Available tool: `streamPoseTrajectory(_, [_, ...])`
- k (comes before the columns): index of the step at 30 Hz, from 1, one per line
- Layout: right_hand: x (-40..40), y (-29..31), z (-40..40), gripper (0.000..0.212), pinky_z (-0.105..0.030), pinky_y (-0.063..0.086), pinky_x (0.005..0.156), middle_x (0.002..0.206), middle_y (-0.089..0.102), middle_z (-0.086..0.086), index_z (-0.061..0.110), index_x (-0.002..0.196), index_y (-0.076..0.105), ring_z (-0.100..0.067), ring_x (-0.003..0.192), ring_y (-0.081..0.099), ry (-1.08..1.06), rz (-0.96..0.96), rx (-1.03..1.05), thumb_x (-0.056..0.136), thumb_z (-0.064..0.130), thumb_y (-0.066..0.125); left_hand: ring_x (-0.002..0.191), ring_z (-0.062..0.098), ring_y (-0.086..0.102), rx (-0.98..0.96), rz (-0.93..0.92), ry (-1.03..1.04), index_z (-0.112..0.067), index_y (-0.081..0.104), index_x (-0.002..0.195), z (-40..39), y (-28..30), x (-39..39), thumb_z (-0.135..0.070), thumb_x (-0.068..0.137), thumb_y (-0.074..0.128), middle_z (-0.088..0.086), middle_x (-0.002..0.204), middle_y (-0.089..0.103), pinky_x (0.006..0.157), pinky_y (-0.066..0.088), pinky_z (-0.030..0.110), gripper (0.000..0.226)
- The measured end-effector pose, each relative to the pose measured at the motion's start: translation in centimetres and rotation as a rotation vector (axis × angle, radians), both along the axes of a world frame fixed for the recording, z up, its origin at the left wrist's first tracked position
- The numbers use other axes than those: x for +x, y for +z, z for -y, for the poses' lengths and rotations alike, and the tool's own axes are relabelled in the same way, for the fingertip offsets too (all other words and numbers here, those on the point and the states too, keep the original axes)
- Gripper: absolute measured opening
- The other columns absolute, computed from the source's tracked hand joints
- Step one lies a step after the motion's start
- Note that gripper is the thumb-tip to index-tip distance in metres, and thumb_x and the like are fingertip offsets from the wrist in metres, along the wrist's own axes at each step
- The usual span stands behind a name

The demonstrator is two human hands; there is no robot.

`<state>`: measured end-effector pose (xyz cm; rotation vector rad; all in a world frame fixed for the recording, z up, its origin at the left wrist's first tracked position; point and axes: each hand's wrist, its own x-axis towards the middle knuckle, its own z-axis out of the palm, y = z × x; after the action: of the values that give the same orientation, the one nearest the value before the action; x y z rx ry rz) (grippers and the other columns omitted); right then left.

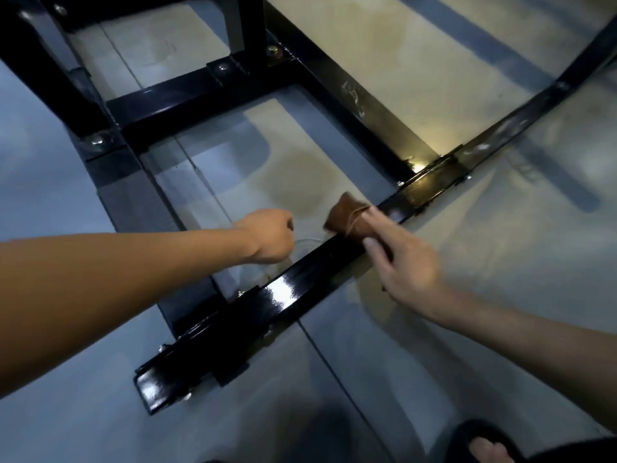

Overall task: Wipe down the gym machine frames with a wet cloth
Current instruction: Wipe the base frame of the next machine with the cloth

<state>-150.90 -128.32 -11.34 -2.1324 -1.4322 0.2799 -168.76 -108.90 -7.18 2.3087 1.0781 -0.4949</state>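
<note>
A black steel gym machine frame (300,282) lies low on the floor, its glossy base bar running from lower left to upper right. A brown cloth (347,215) rests on that bar near the middle. My right hand (404,262) presses on the cloth with its fingers stretched over it, blurred by motion. My left hand (270,235) hovers just left of the cloth above the floor, its fingers curled into a loose fist with nothing seen in it.
Further frame bars (207,95) and a bolted upright (240,28) cross at the back. The grey tiled floor (434,362) shows wet patches beside the bar. A foot in a dark sandal (484,446) stands at the bottom right.
</note>
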Motion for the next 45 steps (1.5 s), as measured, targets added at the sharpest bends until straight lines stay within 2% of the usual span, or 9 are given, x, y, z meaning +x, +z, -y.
streamPoseTrajectory(4, [-1.1, 0.4, 0.0, 0.048, -0.031, 0.057, 0.094, 0.158, 0.039, 0.028, 0.04, 0.151, 0.048, -0.001, 0.134, 0.055, 0.281, 0.1, -0.063, 0.105, 0.054, 0.039, 0.12, 0.035, 0.061, -0.082, 0.226, 0.167, -0.015, 0.067, 0.119, 1.9, 0.3, 4.7, -0.02, 0.099, 0.047, 0.013, 0.13, 0.067, 0.1, 0.049, 0.037, 0.028])
streamPoseTrajectory(12, [9.2, 5.1, -3.9, 0.038, -0.034, 0.046, 0.077, 0.125, 0.071, -0.005, 0.038, 0.146, 0.05, -0.03, 0.101, 0.066, -0.267, 0.161, -0.36, 0.109, 0.037, 0.045, 0.131, 0.035, 0.052, -0.275, 0.276, 0.138, -0.008, 0.04, 0.147, 4.7, 1.6, 9.4, -0.051, 0.094, 0.053, 0.014, 0.147, 0.05, 0.104, 0.045, 0.038, 0.069])
streamPoseTrajectory(18, [7.4, 4.1, -3.6, 0.047, -0.042, 0.054, 0.1, 0.149, 0.057, 0.011, 0.038, 0.154, 0.042, -0.021, 0.126, 0.062, 0.067, 0.129, -0.33, 0.107, 0.039, 0.048, 0.098, 0.021, 0.067, -0.369, 0.187, 0.037, -0.026, 0.062, 0.105, 3.9, -0.4, 8.3, -0.042, 0.086, 0.071, 0.001, 0.108, 0.069, 0.084, 0.055, 0.031, 0.027])
streamPoseTrajectory(23, [12.7, 2.8, -1.6, 0.047, -0.014, 0.037, 0.102, 0.156, 0.045, 0.019, 0.035, 0.154, 0.047, -0.011, 0.134, 0.054, -0.004, 0.056, -0.197, 0.107, 0.033, 0.051, 0.124, 0.021, 0.059, -0.354, 0.142, 0.078, -0.02, 0.05, 0.146, 3.3, -0.5, 10.7, -0.056, 0.082, 0.077, 0.002, 0.139, 0.059, 0.099, 0.045, 0.025, 0.078])
streamPoseTrajectory(30, [20.8, 5.4, -2.7, 0.04, -0.033, 0.049, 0.097, 0.14, 0.065, 0.001, 0.033, 0.145, 0.058, -0.027, 0.121, 0.063, -0.21, 0.046, -0.28, 0.106, 0.036, 0.053, 0.121, 0.023, 0.059, -0.211, 0.208, 0.234, -0.015, 0.054, 0.138, 1.7, -1.0, 17.0, -0.052, 0.094, 0.065, 0.004, 0.133, 0.061, 0.104, 0.046, 0.032, 0.058])
streamPoseTrajectory(34, [23.3, 8.8, -7.4, 0.024, -0.033, 0.059, 0.053, 0.079, 0.071, -0.011, 0.014, 0.114, 0.071, -0.023, 0.056, 0.067, -0.329, -0.807, -0.265, 0.103, 0.032, 0.06, 0.149, 0.029, 0.03, 0.131, 0.365, 0.144, -0.023, 0.03, 0.159, -0.5, 2.2, 20.3, -0.039, 0.09, 0.072, 0.008, 0.163, 0.032, 0.121, 0.03, 0.041, 0.083])
streamPoseTrajectory(37, [25.0, 11.8, -10.8, 0.028, -0.019, 0.046, 0.039, 0.067, 0.061, -0.006, 0.011, 0.109, 0.063, -0.012, 0.044, 0.056, -0.184, -1.214, -0.516, 0.1, 0.037, 0.061, 0.156, 0.025, 0.009, 0.194, 0.401, -0.096, -0.04, 0.008, 0.163, -1.9, 5.2, 21.7, -0.049, 0.075, 0.085, 0.001, 0.17, 0.012, 0.127, 0.017, 0.043, 0.117])
streamPoseTrajectory(41, [26.4, 14.0, -13.1, 0.028, -0.021, 0.05, 0.042, 0.094, 0.061, -0.015, 0.009, 0.108, 0.059, -0.013, 0.05, 0.059, 0.009, -1.468, -0.616, 0.09, 0.029, 0.063, 0.123, 0.024, 0.051, 0.294, 0.473, -0.064, -0.032, 0.054, 0.128, -2.5, 7.8, 23.0, -0.045, 0.072, 0.081, -0.005, 0.127, 0.058, 0.101, 0.044, 0.037, 0.064])
streamPoseTrajectory(45, [27.6, 15.5, -12.9, 0.048, -0.028, 0.059, 0.051, 0.107, 0.064, -0.022, 0.001, 0.123, 0.066, -0.026, 0.073, 0.067, 0.085, -1.721, -0.587, 0.092, 0.038, 0.058, 0.099, 0.021, 0.055, 0.416, 0.294, -0.076, -0.031, 0.052, 0.093, -2.3, 10.5, 23.8, -0.036, 0.082, 0.071, -0.009, 0.095, 0.055, 0.075, 0.045, 0.035, 0.022])
